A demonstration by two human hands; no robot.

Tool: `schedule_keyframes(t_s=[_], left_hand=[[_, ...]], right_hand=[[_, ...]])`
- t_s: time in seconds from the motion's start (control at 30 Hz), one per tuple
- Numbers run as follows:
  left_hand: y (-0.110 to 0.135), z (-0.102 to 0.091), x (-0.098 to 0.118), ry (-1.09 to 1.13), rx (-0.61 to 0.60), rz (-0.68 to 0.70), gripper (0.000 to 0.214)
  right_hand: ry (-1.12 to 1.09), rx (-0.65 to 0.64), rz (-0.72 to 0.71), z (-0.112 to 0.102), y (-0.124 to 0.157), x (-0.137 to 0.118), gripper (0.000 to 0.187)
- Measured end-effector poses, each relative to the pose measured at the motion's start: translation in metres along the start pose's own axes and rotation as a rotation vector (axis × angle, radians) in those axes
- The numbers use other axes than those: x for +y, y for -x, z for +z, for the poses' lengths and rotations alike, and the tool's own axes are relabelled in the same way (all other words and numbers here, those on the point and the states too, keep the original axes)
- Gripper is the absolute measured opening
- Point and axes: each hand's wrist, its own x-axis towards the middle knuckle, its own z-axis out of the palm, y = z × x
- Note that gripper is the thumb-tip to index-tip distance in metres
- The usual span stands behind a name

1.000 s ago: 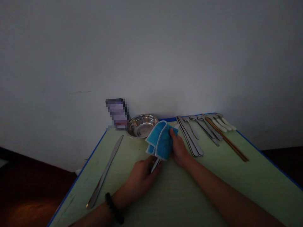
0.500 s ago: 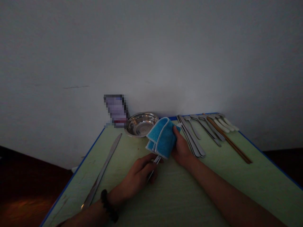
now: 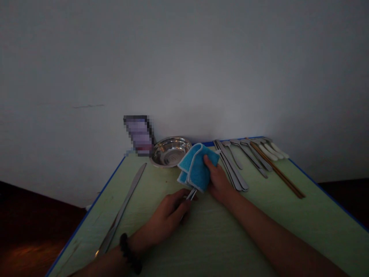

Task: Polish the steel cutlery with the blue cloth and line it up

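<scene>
My left hand [image 3: 173,211], with a dark bead bracelet at its wrist, is closed around the narrow handle of a shiny metal utensil [image 3: 191,194]. The utensil's upper part is covered by a folded blue cloth [image 3: 198,167] with white edging, so its kind is hidden. Gripping that cloth from the right side is my right hand [image 3: 219,179], its thumb pressed on top. Both hands are above the middle of the pale green table [image 3: 207,238]. Just behind the cloth stands a round steel bowl [image 3: 170,152].
Left of my hands lies a table knife [image 3: 127,204]. To the right are several metal knives [image 3: 232,169], forks and spoons [image 3: 250,156], wooden chopsticks [image 3: 279,171] and white-handled pieces [image 3: 272,150]. A blurred-out phone-like device [image 3: 140,134] leans at the wall.
The right thumb has moved left across the cloth. The left hand still grips the utensil. The whole view has shifted slightly.
</scene>
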Motion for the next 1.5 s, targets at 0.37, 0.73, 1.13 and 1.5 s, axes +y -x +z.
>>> schedule_keyframes(t_s=[0.37, 0.73, 1.13, 1.5], left_hand=[[0.001, 0.006, 0.007, -0.310, 0.095, 0.027, 0.026], [0.013, -0.011, 0.006, -0.027, -0.240, 0.117, 0.048], [0.005, -0.004, 0.004, 0.076, -0.207, -0.008, 0.023], [-0.003, 0.006, 0.001, 0.059, 0.117, -0.168, 0.040]], right_hand=[[-0.053, 0.123, 0.025, 0.000, -0.005, -0.001, 0.034], [-0.160, 0.137, 0.128, -0.001, -0.005, -0.006, 0.034], [-0.106, 0.103, 0.102, -0.004, -0.006, -0.006, 0.031], [0.363, -0.137, -0.123, 0.000, 0.007, 0.001, 0.037]])
